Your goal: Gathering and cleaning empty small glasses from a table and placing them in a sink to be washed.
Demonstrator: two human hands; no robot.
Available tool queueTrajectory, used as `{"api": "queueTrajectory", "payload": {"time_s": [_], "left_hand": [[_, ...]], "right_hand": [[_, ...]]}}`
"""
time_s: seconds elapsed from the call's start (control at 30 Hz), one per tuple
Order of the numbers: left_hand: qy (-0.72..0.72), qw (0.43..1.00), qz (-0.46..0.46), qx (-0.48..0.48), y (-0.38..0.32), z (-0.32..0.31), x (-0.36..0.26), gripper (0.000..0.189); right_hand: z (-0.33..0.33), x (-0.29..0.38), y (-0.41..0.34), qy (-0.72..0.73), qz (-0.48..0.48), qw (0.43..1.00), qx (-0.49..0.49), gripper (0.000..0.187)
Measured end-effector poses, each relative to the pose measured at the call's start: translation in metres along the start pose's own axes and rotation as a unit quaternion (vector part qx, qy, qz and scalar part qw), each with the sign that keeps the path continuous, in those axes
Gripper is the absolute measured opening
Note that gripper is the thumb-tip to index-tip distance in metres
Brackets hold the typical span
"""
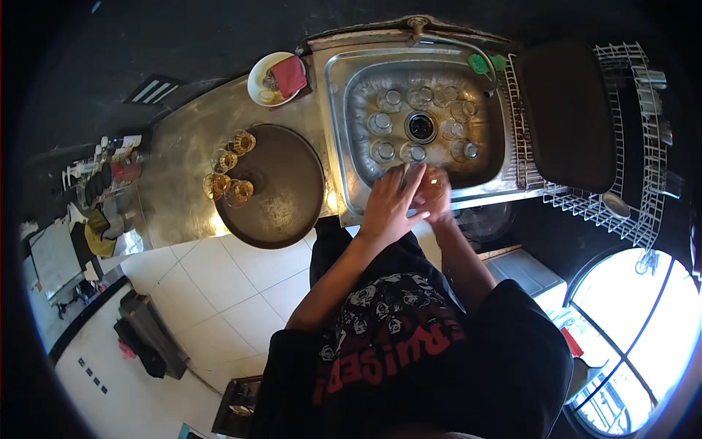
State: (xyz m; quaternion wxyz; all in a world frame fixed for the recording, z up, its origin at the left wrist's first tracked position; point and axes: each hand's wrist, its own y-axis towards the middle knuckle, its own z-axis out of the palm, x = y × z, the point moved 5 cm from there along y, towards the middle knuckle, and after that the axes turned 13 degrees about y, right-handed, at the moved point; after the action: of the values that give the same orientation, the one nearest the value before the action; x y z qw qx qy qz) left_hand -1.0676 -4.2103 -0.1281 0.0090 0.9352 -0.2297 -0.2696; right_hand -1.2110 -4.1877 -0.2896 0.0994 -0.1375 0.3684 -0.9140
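My left hand (pixel 392 195) and my right hand (pixel 433 189) are close together over the front edge of a stainless steel sink (pixel 335 131). The right hand is blurred. A pale, glassy sliver shows by the left fingers, but what either hand grips is hidden or too smeared to tell. Several clear glasses stand in the basin around the drain (pixel 421 127). The nearest glass (pixel 414 152) is just beyond my left fingertips. Over the basin's far right corner reaches the faucet spout (pixel 463 44), with a green scrubber (pixel 478 64) close by.
Left of the sink, a round brown tray (pixel 279 214) lies on the metal counter (pixel 175 164). Several amber-tinted glasses (pixel 239 192) stand at its left edge. Behind is a white bowl (pixel 255 82) with a red cloth (pixel 289 77). A dark tray (pixel 567 115) leans on the white wire rack (pixel 603 219) at right.
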Motion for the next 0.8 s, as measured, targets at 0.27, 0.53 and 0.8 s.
{"api": "queueTrajectory", "payload": {"time_s": [0.27,0.53,0.8], "left_hand": [[0.188,0.885,-0.3,-0.301,-0.096,-0.076,0.163,0.071],[0.173,0.819,-0.48,-0.262,-0.166,-0.119,0.271,0.12],[0.118,0.837,-0.468,-0.257,-0.147,-0.107,0.273,0.119]], "right_hand": [[-0.053,0.13,0.049,-0.58,-0.482,0.636,-0.16,0.043],[-0.026,0.095,0.069,-0.856,-0.31,0.388,-0.145,0.047],[-0.017,0.086,0.055,-0.881,-0.24,0.356,-0.201,0.064]]}}
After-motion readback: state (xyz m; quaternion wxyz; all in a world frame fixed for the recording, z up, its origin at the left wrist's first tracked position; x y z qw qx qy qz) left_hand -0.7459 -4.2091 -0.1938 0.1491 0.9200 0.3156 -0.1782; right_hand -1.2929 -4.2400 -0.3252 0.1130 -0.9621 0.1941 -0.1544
